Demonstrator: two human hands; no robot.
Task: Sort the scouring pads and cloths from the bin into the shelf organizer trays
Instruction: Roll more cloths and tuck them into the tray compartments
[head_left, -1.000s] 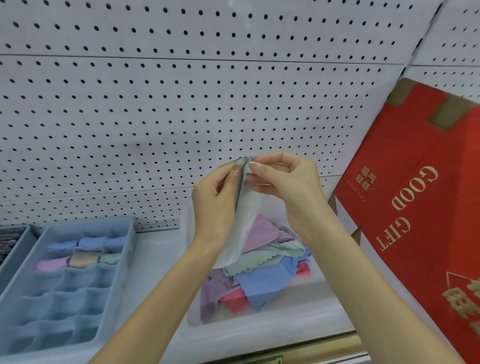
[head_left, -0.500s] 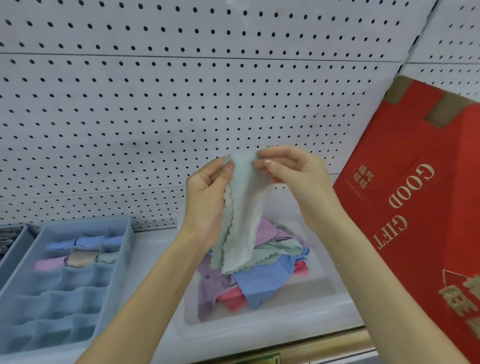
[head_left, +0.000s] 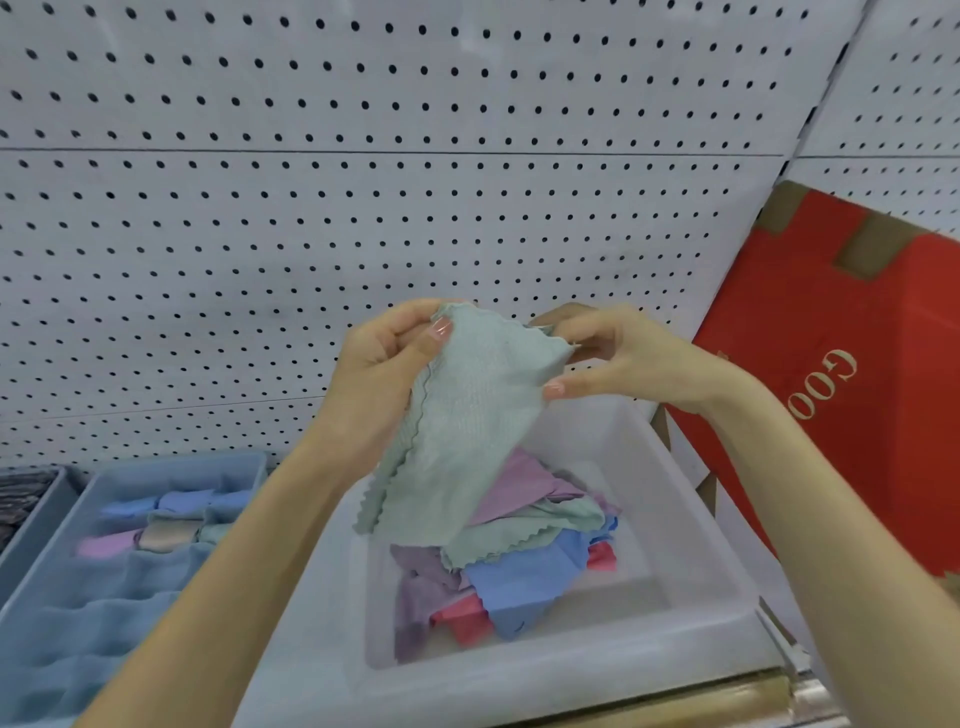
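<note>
red box (head_left: 852, 364), gold letters "GOO", rest hidden

A pale green cloth (head_left: 467, 415) looked soft and matt — finely ribbed, with a pinked, wavy edge. The bin (head_left: 691, 587) was translucent, milky plastic, smooth. The organizer tray (head_left: 62, 623) was blue-grey plastic with a dull sheen. The pegboard (head_left: 363, 208) was matt white, and the red box (head_left: 841, 405) was printed cardboard — brown where bare.

two hands (head_left: 387, 364), one bin (head_left: 691, 525), two trays (head_left: 171, 467)
</note>
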